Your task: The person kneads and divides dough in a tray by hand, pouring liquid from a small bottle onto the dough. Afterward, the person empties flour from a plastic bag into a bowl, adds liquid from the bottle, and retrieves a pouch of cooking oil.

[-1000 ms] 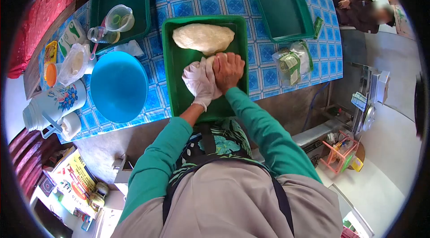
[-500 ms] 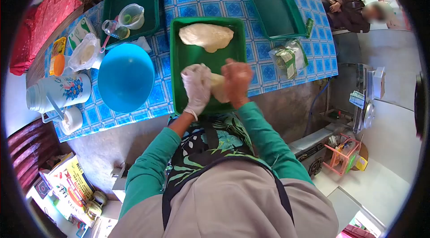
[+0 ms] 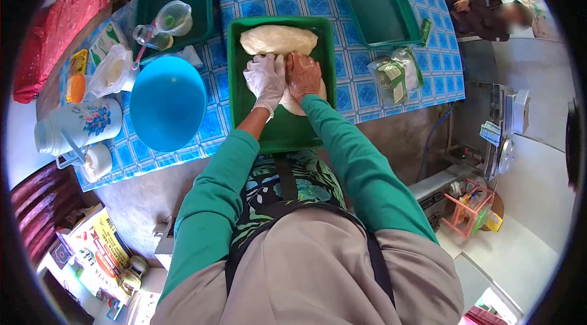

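A green tray (image 3: 281,132) on the table holds two pieces of pale dough. The larger dough piece (image 3: 278,40) lies along the tray's far end. Under both hands is the nearer dough piece (image 3: 292,103), partly hidden by them. My left hand (image 3: 266,79), in a thin whitish glove, presses on its left side with fingers bent over it. Bare and close beside the glove, my right hand (image 3: 303,75) presses on the right side, its fingers pointing away from me and curled onto the dough.
Left of the tray stand a blue basin (image 3: 168,105), a floral thermos (image 3: 92,125), a jar (image 3: 151,37) and a plastic cup (image 3: 174,18). Green trays (image 3: 376,1) lie farther back. An opened packet (image 3: 396,75) is at right. A person (image 3: 483,13) sits beyond the table's right end.
Both hands have moved away from me across the tray, closer to the larger dough piece. The nearer dough now lies flatter and farther forward under them.
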### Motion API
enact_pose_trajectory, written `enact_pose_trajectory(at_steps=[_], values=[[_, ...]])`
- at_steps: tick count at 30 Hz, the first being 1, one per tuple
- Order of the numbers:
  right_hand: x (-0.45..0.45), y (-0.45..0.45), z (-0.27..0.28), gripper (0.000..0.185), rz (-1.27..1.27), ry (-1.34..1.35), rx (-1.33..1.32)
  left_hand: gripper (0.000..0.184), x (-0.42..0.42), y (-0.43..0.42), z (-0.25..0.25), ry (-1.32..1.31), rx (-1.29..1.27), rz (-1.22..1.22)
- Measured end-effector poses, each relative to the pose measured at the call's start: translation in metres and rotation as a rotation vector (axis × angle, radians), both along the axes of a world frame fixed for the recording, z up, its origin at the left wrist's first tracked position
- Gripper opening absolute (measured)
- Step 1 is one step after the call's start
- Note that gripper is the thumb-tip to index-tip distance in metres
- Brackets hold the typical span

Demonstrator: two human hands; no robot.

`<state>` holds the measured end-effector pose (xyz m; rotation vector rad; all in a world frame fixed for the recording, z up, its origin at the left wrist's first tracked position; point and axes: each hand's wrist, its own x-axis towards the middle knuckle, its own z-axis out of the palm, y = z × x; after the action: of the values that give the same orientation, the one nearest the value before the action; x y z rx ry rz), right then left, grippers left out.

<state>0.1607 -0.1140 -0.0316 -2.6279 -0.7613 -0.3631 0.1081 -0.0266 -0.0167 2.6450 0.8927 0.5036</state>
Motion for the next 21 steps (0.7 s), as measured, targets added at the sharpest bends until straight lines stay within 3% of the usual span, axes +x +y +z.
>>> enact_pose_trajectory(at_steps=[2, 3, 4, 5, 6, 7, 8, 9, 10, 13, 18, 21], values=[[0.003, -0.006, 0.012, 0.023, 0.000, 0.056, 0.110, 0.031, -0.008, 0.017, -0.006, -0.070, -0.461, -0.031], [0.004, -0.017, 0.024, 0.025, 0.151, 0.289, 0.173, 0.032, -0.022, 0.033, 0.012, -0.303, -0.762, -0.170], [0.002, -0.033, 0.034, 0.027, 0.299, 0.529, 0.227, 0.021, -0.038, 0.025, 0.026, -0.652, -0.900, -0.119], [-0.005, -0.045, 0.081, 0.026, 0.362, 0.651, 0.145, 0.020, -0.059, 0.026, 0.056, -0.623, -1.034, 0.011], [-0.022, -0.050, 0.083, 0.026, 0.362, 0.658, 0.143, 0.019, -0.073, 0.027, 0.071, -0.584, -1.167, 0.145], [-0.039, -0.053, 0.082, 0.022, 0.212, 0.397, 0.148, 0.019, -0.081, 0.019, 0.044, -0.572, -1.170, 0.152], [-0.053, -0.053, 0.079, 0.019, 0.062, 0.136, 0.149, 0.018, -0.091, 0.005, -0.004, -0.622, -0.615, 0.083], [-0.061, -0.046, 0.068, 0.011, 0.130, -0.031, 0.163, 0.016, -0.093, -0.004, -0.031, -0.646, -0.055, 0.010], [-0.078, -0.038, 0.065, 0.009, 0.162, -0.040, 0.037, 0.015, -0.098, -0.018, -0.003, -0.208, -0.208, -0.129], [-0.090, -0.030, 0.015, 0.011, 0.241, -0.019, 0.119, 0.016, -0.096, -0.037, -0.001, -0.362, -0.158, -0.043], [-0.051, -0.004, 0.007, 0.018, 0.193, -0.035, -0.044, 0.023, -0.055, -0.008, -0.007, 0.011, 0.014, -0.008], [-0.023, 0.015, 0.000, 0.013, 0.140, -0.039, -0.130, 0.031, -0.024, 0.006, -0.014, -0.015, 0.061, 0.080]])
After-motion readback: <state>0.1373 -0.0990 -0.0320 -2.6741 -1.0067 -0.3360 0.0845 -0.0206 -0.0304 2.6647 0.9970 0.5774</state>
